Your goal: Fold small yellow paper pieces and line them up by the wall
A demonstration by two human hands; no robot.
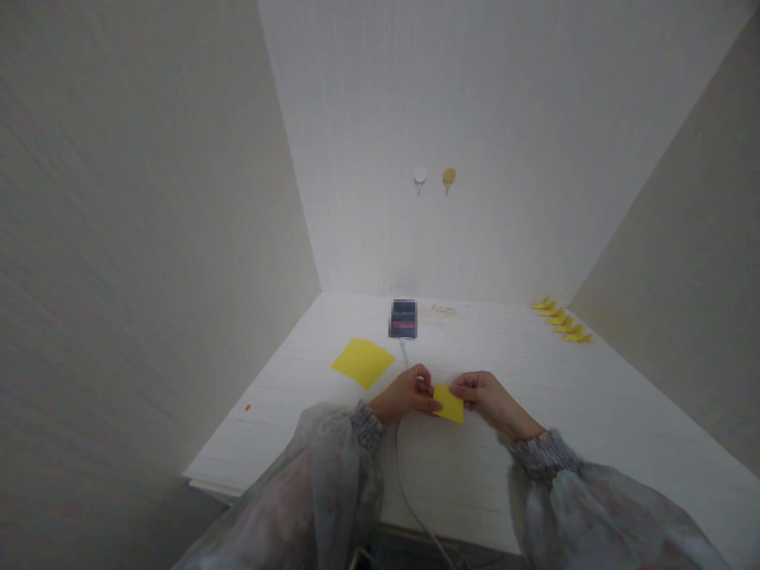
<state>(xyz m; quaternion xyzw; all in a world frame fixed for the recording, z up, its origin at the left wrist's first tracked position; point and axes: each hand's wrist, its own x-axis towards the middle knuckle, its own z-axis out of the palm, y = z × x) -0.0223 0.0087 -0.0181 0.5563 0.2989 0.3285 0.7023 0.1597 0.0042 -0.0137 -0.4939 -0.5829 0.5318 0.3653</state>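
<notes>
Translucent sleeves, both hands pinching a yellow paper piece, which lies between them; white tabletop below

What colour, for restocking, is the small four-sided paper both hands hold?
The small four-sided paper is yellow, in head view.

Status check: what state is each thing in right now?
Left hand: pinching the small paper
Right hand: pinching it too
Small paper: held by both hands
Yellow sheets: flat, slightly fanned
Folded papers: in a row
Phone: screen unreadable
Cable: gently curved
Wall hooks: bare
</notes>
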